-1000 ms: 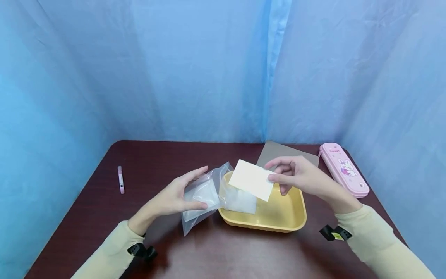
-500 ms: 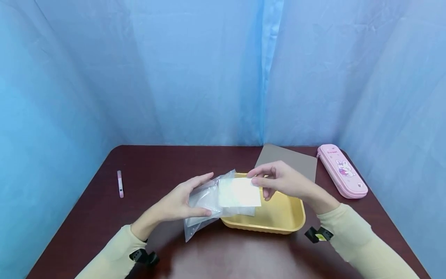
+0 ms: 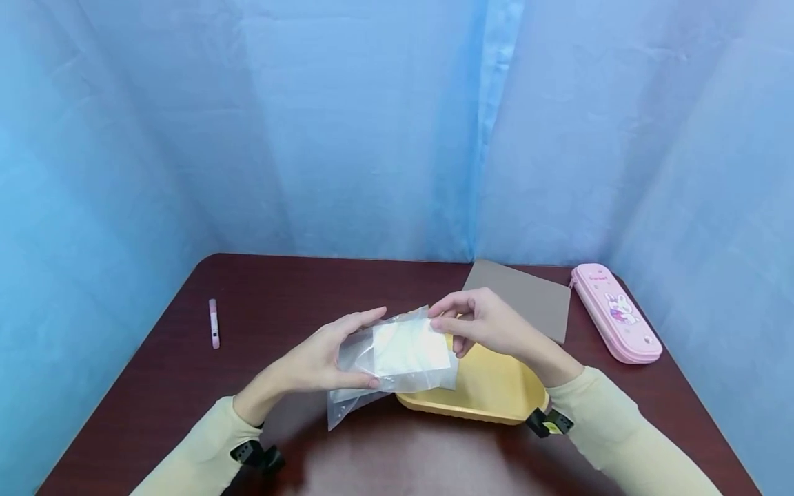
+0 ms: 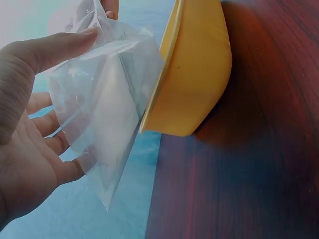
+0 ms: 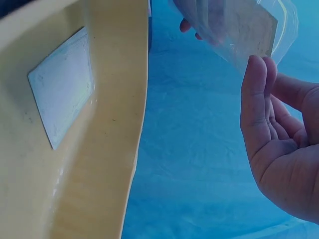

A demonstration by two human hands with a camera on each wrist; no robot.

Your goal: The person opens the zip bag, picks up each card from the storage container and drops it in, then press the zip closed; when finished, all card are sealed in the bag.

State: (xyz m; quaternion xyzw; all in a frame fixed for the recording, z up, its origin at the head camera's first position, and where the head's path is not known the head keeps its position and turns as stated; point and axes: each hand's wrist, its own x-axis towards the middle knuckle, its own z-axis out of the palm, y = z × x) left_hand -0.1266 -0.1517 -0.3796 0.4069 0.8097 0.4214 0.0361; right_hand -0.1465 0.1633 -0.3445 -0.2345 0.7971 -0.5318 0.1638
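My left hand [image 3: 316, 355] grips a clear plastic bag [image 3: 355, 353], thumb on the near side and fingers behind; white sheets show inside. In the left wrist view the bag [image 4: 107, 94] overlaps the rim of the yellow tray [image 4: 197, 69]. My right hand [image 3: 486, 320] pinches one corner of a white card [image 3: 409, 348] between thumb and index finger. Most of that card lies within the bag's mouth. Another white card [image 5: 65, 89] rests on the tray's bottom, plain in the right wrist view and mostly hidden behind the bag in the head view.
A pink pencil case [image 3: 617, 313] with a rabbit lies at the right edge of the dark table [image 3: 384, 448]. Beside it, behind the tray, is a flat grey board [image 3: 527, 296]. A pink-and-white pen [image 3: 214, 324] lies far left. Blue curtains [image 3: 353, 138] surround the table.
My right hand has moved left, carrying the card from over the tray into the bag's mouth. The left hand keeps its hold on the bag and has shifted only slightly.
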